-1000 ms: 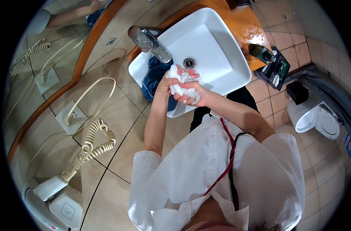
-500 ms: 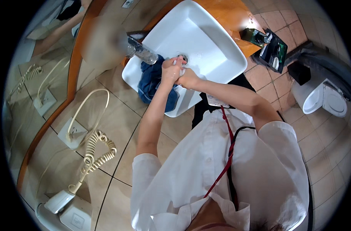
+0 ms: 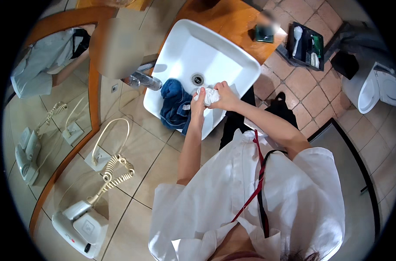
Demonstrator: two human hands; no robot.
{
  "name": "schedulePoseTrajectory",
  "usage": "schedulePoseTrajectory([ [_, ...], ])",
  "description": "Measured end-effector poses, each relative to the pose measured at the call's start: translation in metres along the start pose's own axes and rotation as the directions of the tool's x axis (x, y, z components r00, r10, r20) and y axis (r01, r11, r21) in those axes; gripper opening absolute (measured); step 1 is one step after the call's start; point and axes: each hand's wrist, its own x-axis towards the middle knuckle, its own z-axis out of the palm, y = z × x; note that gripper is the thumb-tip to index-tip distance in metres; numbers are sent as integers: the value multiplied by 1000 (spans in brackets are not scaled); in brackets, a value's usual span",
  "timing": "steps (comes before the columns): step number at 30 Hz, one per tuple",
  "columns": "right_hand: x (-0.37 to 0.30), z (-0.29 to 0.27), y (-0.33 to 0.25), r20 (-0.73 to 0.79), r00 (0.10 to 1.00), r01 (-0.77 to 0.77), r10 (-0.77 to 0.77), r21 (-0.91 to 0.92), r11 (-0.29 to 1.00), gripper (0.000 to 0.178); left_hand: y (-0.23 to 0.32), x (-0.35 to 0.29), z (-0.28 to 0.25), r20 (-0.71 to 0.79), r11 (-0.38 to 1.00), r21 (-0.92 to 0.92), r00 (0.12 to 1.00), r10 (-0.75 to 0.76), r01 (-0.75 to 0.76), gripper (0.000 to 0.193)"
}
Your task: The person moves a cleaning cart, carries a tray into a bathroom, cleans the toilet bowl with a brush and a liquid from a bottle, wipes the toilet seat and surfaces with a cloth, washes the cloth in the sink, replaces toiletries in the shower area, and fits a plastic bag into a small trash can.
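Cloth (image 3: 211,96), white, bunched, between my hands, over near side of basin (image 3: 235,65). Left hand (image 3: 198,103) closed on one end, right hand (image 3: 227,97) gripping other; left fingers mostly hidden, exact hold hard to judge. Half second ago: hands pressed together near drain (image 3: 198,79), cloth mostly covered. Now hands apart, more cloth showing. Dark blue fabric (image 3: 173,106) still in basin, near faucet (image 3: 144,80), beside left hand.
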Motion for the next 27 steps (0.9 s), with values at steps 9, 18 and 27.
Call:
schedulePoseTrajectory([
  [9, -170, -194, 71, -182, 947, -145, 264, 490, 860, 29, 8, -71, 192, 585, 887, -22, 714, 385, -461, 20],
  [18, -430, -287, 205, -814, 537, -400, 221, -16, 916, 24, -66, -202, 401, 889, 716, 251, 449, 96, -651, 42],
  [27, -593, -342, 287, -857, 4, 79, 516, 514, 854, 27, -98, -263, 520, 882, 562, 468, 399, -250, -682, 28],
])
